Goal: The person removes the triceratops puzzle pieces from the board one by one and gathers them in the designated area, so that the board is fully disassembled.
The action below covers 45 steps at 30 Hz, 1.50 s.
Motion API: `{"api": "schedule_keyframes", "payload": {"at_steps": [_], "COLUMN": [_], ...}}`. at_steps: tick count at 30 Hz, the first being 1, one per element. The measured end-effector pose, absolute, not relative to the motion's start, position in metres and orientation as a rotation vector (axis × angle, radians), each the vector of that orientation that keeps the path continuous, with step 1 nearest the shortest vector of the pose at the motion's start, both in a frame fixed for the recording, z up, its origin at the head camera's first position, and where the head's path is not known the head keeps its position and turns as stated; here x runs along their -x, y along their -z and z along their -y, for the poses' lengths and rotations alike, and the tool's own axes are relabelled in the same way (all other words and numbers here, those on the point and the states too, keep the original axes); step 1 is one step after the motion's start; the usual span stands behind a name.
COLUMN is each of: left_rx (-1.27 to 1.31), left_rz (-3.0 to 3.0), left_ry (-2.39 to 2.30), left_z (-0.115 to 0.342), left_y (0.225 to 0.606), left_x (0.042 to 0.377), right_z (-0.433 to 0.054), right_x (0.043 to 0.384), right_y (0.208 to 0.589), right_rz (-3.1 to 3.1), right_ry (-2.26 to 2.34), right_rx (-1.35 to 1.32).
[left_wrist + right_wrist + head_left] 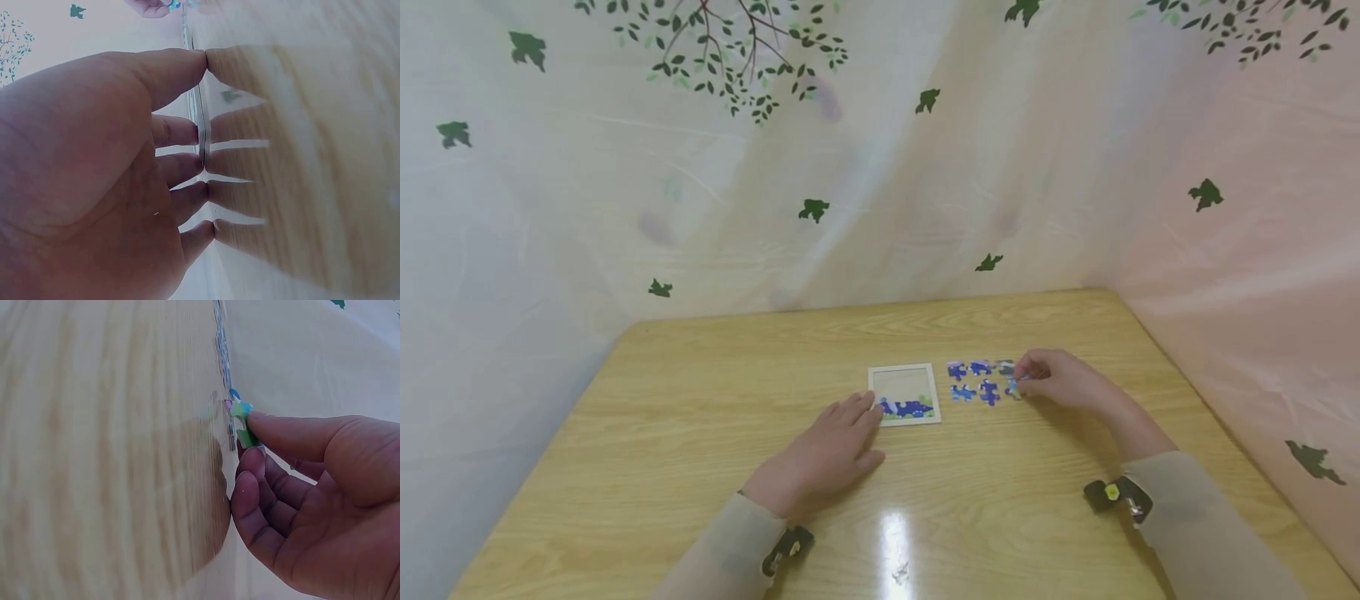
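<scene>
My left hand (823,454) lies flat on the table with its fingers spread and straight. Its fingertips touch the lower left corner of a white puzzle frame (936,393). Along the frame's bottom edge sit joined purple and green puzzle pieces (910,409); bare backing shows above them. My right hand (1063,379) pinches a green and light-blue jigsaw piece (240,411) between thumb and fingers, tilted up at the table surface. Two rows of loose jigsaw pieces (989,392) lie right of the frame, just left of this hand.
The wooden table (700,375) reaches back to a pale curtain (880,167) printed with leaves and birds. More curtain hangs along the left and right sides. A camera strap (790,548) is on the left wrist and another camera (1118,495) on the right.
</scene>
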<state>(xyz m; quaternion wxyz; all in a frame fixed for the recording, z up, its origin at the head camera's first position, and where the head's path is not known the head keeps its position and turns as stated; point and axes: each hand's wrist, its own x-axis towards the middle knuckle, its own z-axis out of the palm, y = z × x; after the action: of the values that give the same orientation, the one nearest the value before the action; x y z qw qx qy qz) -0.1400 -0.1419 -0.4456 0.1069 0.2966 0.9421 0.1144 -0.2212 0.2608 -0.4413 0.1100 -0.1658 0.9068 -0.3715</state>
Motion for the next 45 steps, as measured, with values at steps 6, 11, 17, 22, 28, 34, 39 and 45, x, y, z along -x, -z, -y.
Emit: {"api": "schedule_keyframes", "payload": {"at_steps": [6, 11, 17, 22, 28, 34, 39, 45], "left_rx": [-0.871, -0.859, -0.851, -0.853, -0.868, -0.869, -0.874, -0.882], "left_rz": [-2.777, -2.779, -2.779, -2.779, -2.778, -2.777, -2.779, -2.778], "left_ry": [-0.333, -0.323, -0.323, -0.336, -0.341, -0.339, -0.338, -0.34], "left_z": [0.1414, 0.1408, 0.1405, 0.141, 0.1414, 0.1416, 0.1418, 0.1417], "left_y": [0.445, 0.4441, 0.4445, 0.4451, 0.4445, 0.4451, 0.4457, 0.4455], "left_x": [0.1402, 0.1408, 0.142, 0.1421, 0.1418, 0.1417, 0.1411, 0.1407], "right_z": [-0.2603, -0.2593, -0.2576, -0.2561, -0.2553, -0.2542, -0.2529, -0.2522], "right_x": [0.2228, 0.2245, 0.2243, 0.2232, 0.2224, 0.2216, 0.2209, 0.2208], "right_y": [0.4444, 0.4468, 0.447, 0.4456, 0.4451, 0.4452, 0.4446, 0.4446], "right_rz": [-2.67, -2.678, -2.682, -2.681, -2.7, -2.707, -2.71, -2.715], "right_ry": [1.083, 1.067, 1.058, 1.049, 1.004, 0.987, 0.973, 0.968], "right_rx": [0.482, 0.469, 0.501, 0.502, 0.49, 0.475, 0.463, 0.457]}}
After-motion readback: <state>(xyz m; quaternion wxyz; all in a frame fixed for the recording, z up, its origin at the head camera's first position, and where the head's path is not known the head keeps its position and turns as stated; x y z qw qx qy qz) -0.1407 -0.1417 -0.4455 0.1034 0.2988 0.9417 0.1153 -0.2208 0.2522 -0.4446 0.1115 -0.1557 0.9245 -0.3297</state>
